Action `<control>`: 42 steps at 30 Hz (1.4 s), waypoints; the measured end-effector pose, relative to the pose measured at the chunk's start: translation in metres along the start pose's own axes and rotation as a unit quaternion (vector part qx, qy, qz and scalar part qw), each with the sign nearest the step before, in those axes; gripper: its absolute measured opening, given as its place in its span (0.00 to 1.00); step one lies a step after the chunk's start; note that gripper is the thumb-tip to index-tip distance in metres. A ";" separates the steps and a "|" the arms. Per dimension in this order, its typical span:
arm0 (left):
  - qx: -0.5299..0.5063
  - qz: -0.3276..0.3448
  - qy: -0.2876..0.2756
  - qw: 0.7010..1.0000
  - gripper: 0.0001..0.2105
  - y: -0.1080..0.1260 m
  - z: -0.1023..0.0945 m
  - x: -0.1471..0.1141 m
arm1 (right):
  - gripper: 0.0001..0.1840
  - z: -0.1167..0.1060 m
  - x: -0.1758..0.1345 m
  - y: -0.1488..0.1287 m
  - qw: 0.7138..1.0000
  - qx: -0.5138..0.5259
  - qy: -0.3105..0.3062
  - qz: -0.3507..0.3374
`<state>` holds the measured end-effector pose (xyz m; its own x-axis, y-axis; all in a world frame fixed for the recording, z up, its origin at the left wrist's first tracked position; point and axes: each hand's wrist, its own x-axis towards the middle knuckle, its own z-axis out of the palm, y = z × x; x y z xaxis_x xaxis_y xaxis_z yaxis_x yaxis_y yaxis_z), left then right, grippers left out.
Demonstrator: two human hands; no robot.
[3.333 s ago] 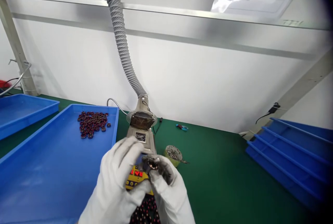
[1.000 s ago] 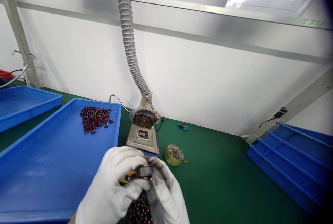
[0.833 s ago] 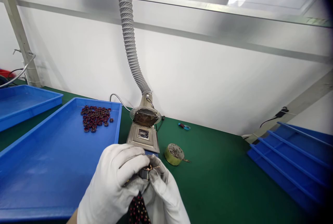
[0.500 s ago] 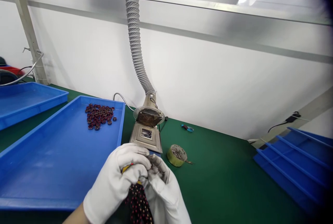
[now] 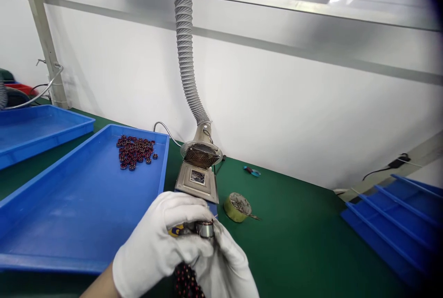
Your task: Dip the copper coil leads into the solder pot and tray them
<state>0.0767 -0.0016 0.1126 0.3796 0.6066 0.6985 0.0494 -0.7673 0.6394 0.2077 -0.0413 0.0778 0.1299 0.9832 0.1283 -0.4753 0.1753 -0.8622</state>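
Note:
My left hand [image 5: 162,238], in a white glove, is closed around a yellow-and-dark tool [image 5: 176,230]; its kind is mostly hidden by my fingers. Just right of the tool sits a small round part [image 5: 205,229] with a silvery side and a dark, copper-tinted top edge, framed by my left fingertips. My right hand [image 5: 230,261], gloved too, has its fingers closed at the part's right side. Beneath my hands a heap of small dark pieces with red and gold dots [image 5: 187,282] shows at the lower edge, partly covered.
To the left lies a blue tray [image 5: 69,210] with a cluster of dark ring-like pieces [image 5: 135,150]. A metal heating plate [image 5: 197,182] stands ahead under a grey duct [image 5: 187,53]. At right are a round tin [image 5: 237,208], small cutters [image 5: 252,171] and stacked blue trays [image 5: 394,229].
My hands have turned, bringing the silvery side of the small part into sight between my fingers. My left hand covers more of the dotted heap. The whole view has shifted slightly.

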 end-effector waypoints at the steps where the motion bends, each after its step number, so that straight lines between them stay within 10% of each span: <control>1: -0.023 -0.003 -0.002 1.000 0.11 -0.001 0.000 0.000 | 0.17 0.000 0.002 0.000 1.000 -0.002 0.000 0.002; 10: -0.285 -0.166 0.146 0.933 0.05 -0.013 -0.007 -0.003 | 0.19 -0.004 0.013 0.011 0.999 0.001 -0.025 0.048; 17: -0.246 -0.244 -0.038 0.937 0.12 0.001 -0.011 0.002 | 0.17 -0.012 0.006 0.008 0.999 0.009 -0.007 0.038; 26: -0.359 -0.287 0.129 0.879 0.03 0.009 -0.012 -0.002 | 0.18 -0.009 0.011 0.010 0.999 -0.016 -0.031 0.031; 32: -0.288 -0.305 -0.046 0.906 0.10 0.012 -0.015 0.002 | 0.17 -0.014 0.013 0.008 0.999 -0.043 -0.033 -0.002; 38: -0.307 -0.243 0.128 0.911 0.07 0.008 -0.010 -0.005 | 0.13 0.005 -0.003 0.013 0.961 -0.132 0.107 -0.217; 42: -0.336 -0.320 0.040 0.885 0.14 0.008 -0.005 0.002 | 0.15 0.019 -0.011 0.024 0.836 -0.299 0.179 -0.424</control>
<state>0.0736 -0.0054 0.1202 0.4049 0.9053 0.1281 -0.3392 0.0186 0.9405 0.1787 -0.0471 0.0652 0.5025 0.4218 0.7547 0.4254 0.6393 -0.6406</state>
